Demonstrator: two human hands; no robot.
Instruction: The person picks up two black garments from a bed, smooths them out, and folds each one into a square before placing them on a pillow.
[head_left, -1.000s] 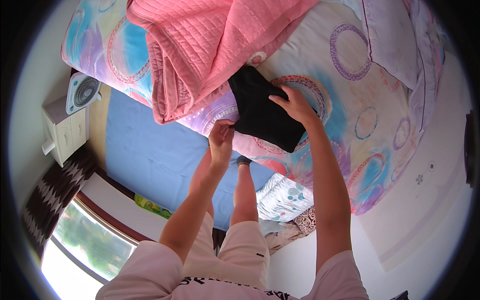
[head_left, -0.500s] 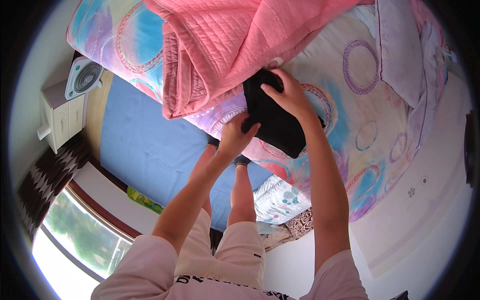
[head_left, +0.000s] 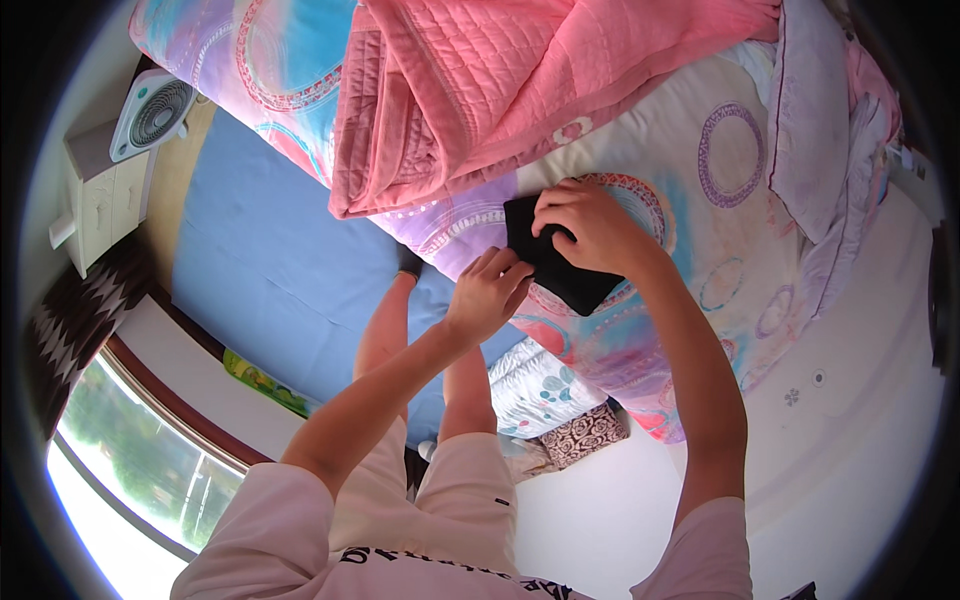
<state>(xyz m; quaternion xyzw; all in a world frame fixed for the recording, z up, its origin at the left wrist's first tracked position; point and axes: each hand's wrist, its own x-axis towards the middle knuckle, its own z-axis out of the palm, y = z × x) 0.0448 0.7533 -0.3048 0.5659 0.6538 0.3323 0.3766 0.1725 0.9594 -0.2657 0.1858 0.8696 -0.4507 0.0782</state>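
A black piece of cloth, folded small like a garment (head_left: 577,283), lies on the patterned bedspread (head_left: 690,270) in front of me. My left hand (head_left: 490,292) pinches its near left edge between thumb and fingers. From the right, my right hand (head_left: 592,226) lies over its far part, with bent fingers gripping the cloth at the far edge. The hand hides part of the upper side, and I cannot tell what kind of garment it is.
A pink quilted blanket (head_left: 500,90) is heaped on the far side of the bed. Lilac bedding (head_left: 810,120) lies at the far right. A blue mat (head_left: 270,250) covers the floor at left, near a fan (head_left: 155,115) on a small cabinet (head_left: 105,205). Pillows (head_left: 545,390) lie beside my legs.
The black cloth has become shorter, its far part folded back toward me. My right hand has come nearer with that part, and my left hand has shifted slightly right and nearer.
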